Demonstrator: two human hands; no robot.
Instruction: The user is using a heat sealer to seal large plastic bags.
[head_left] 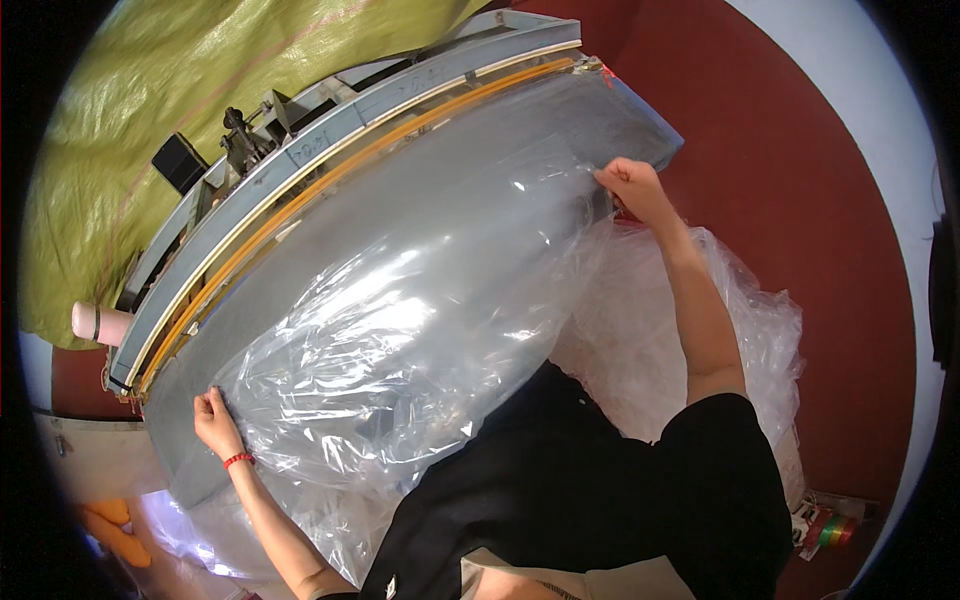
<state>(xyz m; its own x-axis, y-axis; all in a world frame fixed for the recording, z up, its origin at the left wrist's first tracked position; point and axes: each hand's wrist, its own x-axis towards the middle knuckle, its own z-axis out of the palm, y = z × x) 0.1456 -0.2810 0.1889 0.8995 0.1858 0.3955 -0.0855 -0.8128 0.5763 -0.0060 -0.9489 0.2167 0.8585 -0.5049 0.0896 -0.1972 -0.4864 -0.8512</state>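
A sheet of clear plastic film [370,330] spreads, shiny and wrinkled, across a grey worktop [400,170] in front of me. At its left edge, my left hand [216,424] pinches the film; a red bracelet circles that wrist. Far to the right, the fingers of my right hand [632,188] are closed on the opposite edge, near the worktop's right end. Between both hands the film is drawn out wide. Its near side hangs loose over my lap.
Along the worktop's far side runs a long grey metal beam [340,125] with an orange strip [330,180] beside it. Beyond lie a black rectangular device [180,163], a pink bottle [100,323] and a yellow-green tarp [150,90]. Bunched plastic film [690,320] fills the space at my right.
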